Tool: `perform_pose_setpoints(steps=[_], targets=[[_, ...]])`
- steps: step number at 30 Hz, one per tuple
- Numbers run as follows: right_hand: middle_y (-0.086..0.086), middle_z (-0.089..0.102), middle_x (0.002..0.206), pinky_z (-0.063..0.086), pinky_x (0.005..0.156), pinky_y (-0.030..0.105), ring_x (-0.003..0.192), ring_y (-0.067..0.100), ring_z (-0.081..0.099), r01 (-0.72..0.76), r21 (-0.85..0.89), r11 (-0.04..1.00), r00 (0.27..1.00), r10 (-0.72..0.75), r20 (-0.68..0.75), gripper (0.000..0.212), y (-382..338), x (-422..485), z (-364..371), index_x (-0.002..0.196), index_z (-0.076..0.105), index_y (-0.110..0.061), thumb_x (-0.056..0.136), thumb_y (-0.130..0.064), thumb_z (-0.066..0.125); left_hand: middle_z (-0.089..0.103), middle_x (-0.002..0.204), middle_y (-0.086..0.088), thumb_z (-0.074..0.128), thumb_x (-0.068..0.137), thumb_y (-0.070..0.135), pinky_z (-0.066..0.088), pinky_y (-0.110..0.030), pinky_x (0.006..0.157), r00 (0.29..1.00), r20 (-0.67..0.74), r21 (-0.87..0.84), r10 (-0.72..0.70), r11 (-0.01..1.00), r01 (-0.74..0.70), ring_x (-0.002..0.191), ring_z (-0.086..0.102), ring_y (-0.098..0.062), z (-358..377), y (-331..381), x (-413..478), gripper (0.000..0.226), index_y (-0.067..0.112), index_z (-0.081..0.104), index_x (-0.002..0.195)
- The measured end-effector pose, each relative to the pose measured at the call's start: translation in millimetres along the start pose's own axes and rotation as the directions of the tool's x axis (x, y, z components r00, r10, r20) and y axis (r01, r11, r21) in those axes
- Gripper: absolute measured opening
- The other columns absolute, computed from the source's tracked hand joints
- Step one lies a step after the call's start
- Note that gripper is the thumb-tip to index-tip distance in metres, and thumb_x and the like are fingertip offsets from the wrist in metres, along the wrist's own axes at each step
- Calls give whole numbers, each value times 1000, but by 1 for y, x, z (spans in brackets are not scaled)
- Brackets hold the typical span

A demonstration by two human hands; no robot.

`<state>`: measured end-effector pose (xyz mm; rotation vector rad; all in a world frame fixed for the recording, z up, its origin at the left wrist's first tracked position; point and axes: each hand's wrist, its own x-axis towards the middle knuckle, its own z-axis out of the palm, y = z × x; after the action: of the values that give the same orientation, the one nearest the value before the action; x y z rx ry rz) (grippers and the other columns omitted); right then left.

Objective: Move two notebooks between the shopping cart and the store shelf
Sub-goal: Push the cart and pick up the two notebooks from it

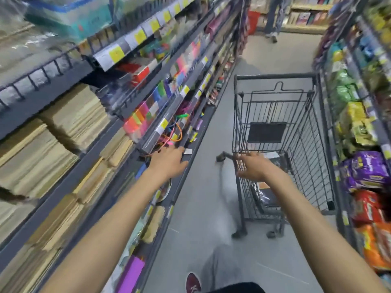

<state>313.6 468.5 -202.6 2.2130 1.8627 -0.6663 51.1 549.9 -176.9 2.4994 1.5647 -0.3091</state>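
Left grip [167, 161] open, fingers straight over shelf [178, 185] edge, 10 o'clock. Right grip [254, 168] open, fingers spread at cart [275, 76] rear, 1 o'clock. Notebook [263, 196] flat in cart bottom; blurred, count unclear.

Head-worn camera looks forward and down along the aisle floor [201, 208].

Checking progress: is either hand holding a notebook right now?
No, the left hand is open by the shelf edge, the right hand open at the shopping cart.
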Motion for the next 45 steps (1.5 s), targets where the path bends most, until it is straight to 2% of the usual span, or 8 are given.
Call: perform_pose_setpoints(steps=[8,11,17,24,28,35,40,45], targets=[[13,28,159,31,114,58,144,37,31,-268,185,946,963,264,44,77,82,35,29,152,33,-24,88,-56,61,53,141,-10,51,96,43,44,-45,100,961,106,34,255,965,-260,130,49,-33,7,58,129,52,22,45,143],[12,37,155,36,113,53,138,34,40,-344,253,904,939,335,81,75,121,59,40,152,35,-22,88,-54,61,53,140,-8,49,97,44,43,-44,98,932,150,80,330,935,-344,130,50,-31,8,95,186,52,24,45,144],[15,41,152,34,114,40,136,33,42,-455,340,823,891,426,158,62,181,96,41,147,42,-22,93,-45,60,58,133,-9,49,96,35,46,-40,94,866,248,113,434,875,-471,123,55,-33,20,164,281,41,20,55,134],[14,50,145,37,113,46,130,33,49,-589,441,677,807,517,284,57,213,119,61,140,48,-13,92,-41,62,68,108,-13,44,89,35,53,-44,83,758,345,79,553,788,-611,102,63,-36,49,222,358,27,15,56,103],[14,34,155,36,113,48,133,34,45,-651,497,573,755,550,355,58,213,122,76,145,44,-17,94,-41,56,70,111,-8,46,91,35,55,-46,85,699,384,47,604,743,-668,102,65,-32,69,244,383,35,15,61,115],[14,33,157,33,114,53,141,36,36,-734,487,474,678,554,483,78,219,143,112,153,30,-19,90,-56,56,67,122,-12,51,93,25,53,-41,89,632,492,-22,599,734,-679,112,62,-35,111,269,435,37,13,63,126],[15,46,147,46,102,42,126,34,52,-776,571,267,603,578,549,61,220,168,145,147,40,-14,95,-43,56,66,118,-15,51,87,29,50,-46,95,573,635,-3,517,744,-668,109,60,-36,147,284,485,39,9,64,117],[16,47,146,47,99,39,124,34,53,-801,595,68,518,575,633,64,214,194,184,143,44,-13,94,-52,54,65,114,-23,48,95,15,48,-39,94,554,702,26,447,761,-648,109,59,-38,181,297,513,29,-4,66,108]])
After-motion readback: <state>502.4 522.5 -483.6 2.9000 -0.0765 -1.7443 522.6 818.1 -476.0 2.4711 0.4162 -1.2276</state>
